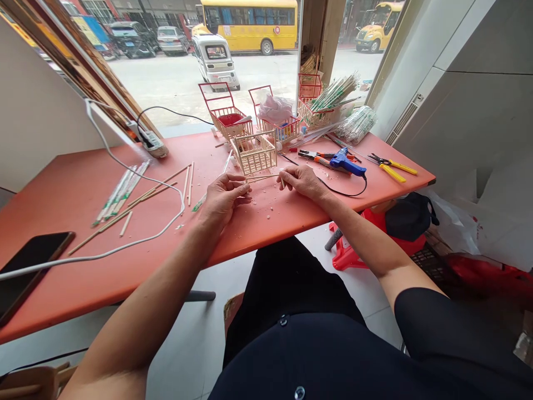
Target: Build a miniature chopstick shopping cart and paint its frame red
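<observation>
Nearest: blk smartphone [35, 272] at L front of the orange tabletop [100, 166], no logo legible. L hand [227, 197] & R hand [302, 180] both narrow, fingertips pinching opp. ends of a small stick frame [263, 178]: thin crosspiece w/ short bits at the ends, AFAICT. It's just in front of an unpainted mini-cart basket [255, 158]; can't tell if touching.

Step in hand, my read: handling/lining up that pc. at the basket. Next move calls for an even two-hand hold, crosspiece level, light pressure so joints don't pop.

L of hands: loose wooden sticks [125, 223] & paper-sleeved chopsticks [120, 194], green print too small to read. R: blue hot-glue gun [347, 162], orange-handled pliers [314, 157], yellow-handled pliers [393, 166]; no brands legible.

Behind basket: 3 red-trimmed mini carts [239, 130], R-most w/ a chopstick bundle [336, 94] & a brown carton [310, 89] behind, its printing n/legible.

Outside: white microcar [214, 58], then yellow bus [250, 39] w/ round red sign [277, 30], char. unclear, & 2nd yellow bus [377, 28] far R.
</observation>
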The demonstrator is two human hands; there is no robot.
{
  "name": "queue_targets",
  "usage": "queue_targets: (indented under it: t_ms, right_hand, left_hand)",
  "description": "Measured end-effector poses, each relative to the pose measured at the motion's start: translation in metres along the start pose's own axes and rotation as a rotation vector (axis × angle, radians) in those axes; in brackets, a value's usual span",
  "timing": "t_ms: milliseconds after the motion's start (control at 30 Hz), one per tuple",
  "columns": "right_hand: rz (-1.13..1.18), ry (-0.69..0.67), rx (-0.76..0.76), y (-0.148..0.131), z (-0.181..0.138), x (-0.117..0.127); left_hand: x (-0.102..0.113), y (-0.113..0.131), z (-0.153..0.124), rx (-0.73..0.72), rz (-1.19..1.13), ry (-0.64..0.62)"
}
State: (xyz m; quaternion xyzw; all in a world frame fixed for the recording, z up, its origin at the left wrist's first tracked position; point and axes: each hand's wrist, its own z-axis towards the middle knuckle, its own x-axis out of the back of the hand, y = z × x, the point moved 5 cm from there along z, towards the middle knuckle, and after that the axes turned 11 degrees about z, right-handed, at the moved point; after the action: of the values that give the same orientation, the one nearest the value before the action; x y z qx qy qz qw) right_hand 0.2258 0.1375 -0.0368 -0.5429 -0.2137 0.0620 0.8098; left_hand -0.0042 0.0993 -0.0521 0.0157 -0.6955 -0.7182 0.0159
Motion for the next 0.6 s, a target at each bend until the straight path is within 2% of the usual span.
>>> queue_targets:
  t_ms: [600]
  right_hand:
    - [0.056,0.000,0.003,0.0000,0.0010,0.0004]
  left_hand:
    - [-0.0003,0.0023,-0.0011,-0.011,0.012,0.001]
